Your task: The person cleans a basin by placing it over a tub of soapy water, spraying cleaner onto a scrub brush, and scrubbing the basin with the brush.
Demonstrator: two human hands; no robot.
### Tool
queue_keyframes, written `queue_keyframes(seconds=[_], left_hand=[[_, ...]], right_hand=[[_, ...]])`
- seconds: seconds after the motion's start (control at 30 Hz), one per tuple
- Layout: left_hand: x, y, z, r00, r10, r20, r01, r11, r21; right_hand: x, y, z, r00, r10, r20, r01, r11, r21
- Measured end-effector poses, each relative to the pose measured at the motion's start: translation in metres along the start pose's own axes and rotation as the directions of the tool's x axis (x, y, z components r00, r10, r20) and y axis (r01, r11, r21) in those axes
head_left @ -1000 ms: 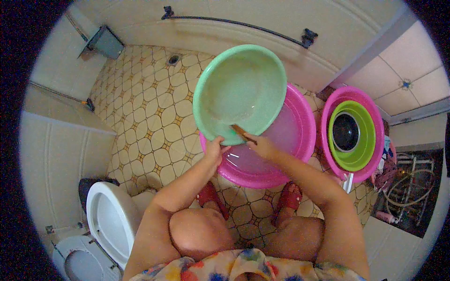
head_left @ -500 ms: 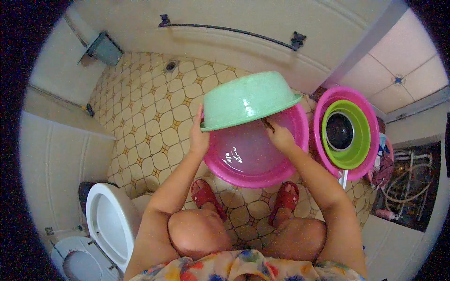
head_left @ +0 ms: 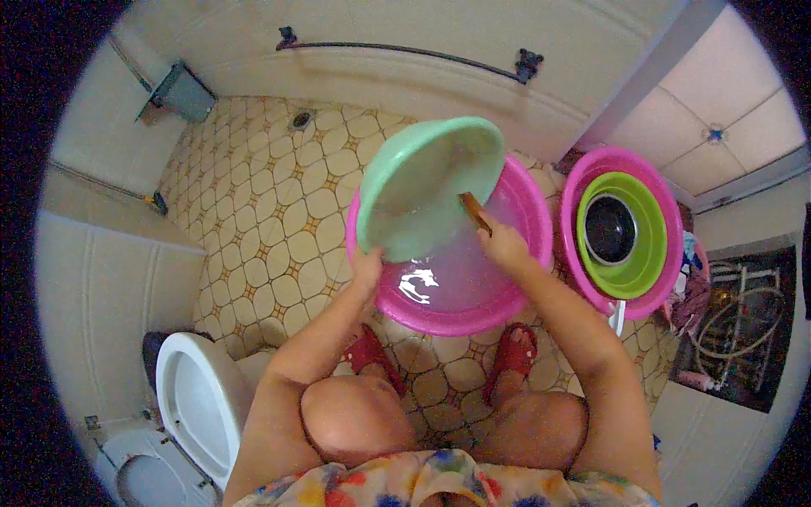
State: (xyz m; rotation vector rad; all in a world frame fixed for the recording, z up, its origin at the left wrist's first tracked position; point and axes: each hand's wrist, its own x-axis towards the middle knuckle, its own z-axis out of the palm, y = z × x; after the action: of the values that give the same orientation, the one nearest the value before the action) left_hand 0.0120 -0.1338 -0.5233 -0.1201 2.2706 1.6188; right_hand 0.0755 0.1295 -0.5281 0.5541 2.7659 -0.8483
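Note:
A pale green basin (head_left: 422, 182) is tilted over a large pink basin (head_left: 536, 224), its inside facing me and its lower edge at the water. My left hand (head_left: 367, 266) grips the green basin's lower left rim. In my right hand (head_left: 504, 247) is a brown wooden-looking brush (head_left: 475, 211), its far end reaching over the green basin's inside. Cloudy water (head_left: 439, 283) with a bright reflection lies in the pink basin, in front of my feet. What the brush's underside looks like is hidden.
At the right, a second pink basin (head_left: 667, 253) holds a lime green basin (head_left: 646, 283) with a dark round bowl (head_left: 610, 230) in it. Clothes (head_left: 691, 296) lie beside them. A toilet (head_left: 203, 406) stands at the lower left. A floor drain (head_left: 301, 120) lies beyond the basins.
The green basin turned from inside facing up to underside showing, then back to inside facing me, now lower over the pink basin. My right hand and the brush moved slightly right.

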Motion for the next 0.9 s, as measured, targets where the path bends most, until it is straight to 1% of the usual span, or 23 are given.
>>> queue_keyframes(seconds=[0.03,0.07,0.1,0.2,0.3,0.4,0.5,0.6,0.67,0.7,0.77,0.8,0.9], left_hand=[[0.007,-0.020,0.002,0.992,-0.119,0.038,0.124,0.977,-0.174],[0.021,-0.054,0.006,0.969,-0.228,0.096,0.247,0.909,-0.337],[0.024,-0.059,0.008,0.931,-0.322,0.170,0.363,0.798,-0.481],[0.023,-0.066,0.013,0.878,-0.460,0.135,0.462,0.735,-0.496],[0.016,-0.056,0.018,0.891,-0.421,0.172,0.440,0.706,-0.554],[0.008,-0.041,0.017,0.891,-0.429,0.149,0.435,0.712,-0.551],[0.008,-0.041,0.019,0.913,-0.404,0.066,0.373,0.753,-0.542],[0.023,-0.068,0.009,0.960,-0.263,0.093,0.274,0.829,-0.488],[0.032,-0.075,0.009,0.996,-0.088,-0.015,0.069,0.866,-0.495],[0.035,-0.073,0.008,0.998,0.002,-0.069,-0.036,0.871,-0.491],[0.023,-0.037,-0.002,0.992,0.013,-0.127,-0.043,0.971,-0.237],[0.019,-0.023,-0.007,0.988,0.025,-0.154,-0.041,0.994,-0.102],[0.031,-0.027,-0.018,0.984,-0.088,-0.153,0.088,0.996,-0.008]], right_hand=[[0.004,0.004,0.003,1.000,-0.005,-0.015,0.004,0.999,-0.035],[0.011,0.010,0.009,1.000,-0.010,-0.029,0.008,0.997,-0.070],[0.015,0.014,0.011,0.999,-0.016,-0.043,0.012,0.994,-0.106],[0.026,0.019,0.015,1.000,0.008,0.002,-0.007,0.979,-0.203],[0.027,0.012,0.013,0.997,0.000,0.073,0.015,0.978,-0.209],[0.025,0.015,0.050,0.970,-0.091,0.226,0.112,0.990,-0.083],[0.000,-0.009,0.063,0.926,-0.188,0.329,0.216,0.975,-0.053],[-0.023,-0.054,0.030,0.917,-0.155,0.368,0.194,0.978,-0.071],[-0.025,-0.053,0.031,0.941,-0.240,0.238,0.265,0.961,-0.075],[-0.025,-0.054,0.030,0.944,-0.283,0.170,0.299,0.951,-0.081],[-0.022,-0.063,0.016,0.961,-0.254,0.107,0.266,0.957,-0.113],[-0.018,-0.067,0.009,0.968,-0.240,0.076,0.248,0.960,-0.128],[-0.004,-0.068,-0.006,0.966,-0.255,-0.038,0.242,0.948,-0.206]])
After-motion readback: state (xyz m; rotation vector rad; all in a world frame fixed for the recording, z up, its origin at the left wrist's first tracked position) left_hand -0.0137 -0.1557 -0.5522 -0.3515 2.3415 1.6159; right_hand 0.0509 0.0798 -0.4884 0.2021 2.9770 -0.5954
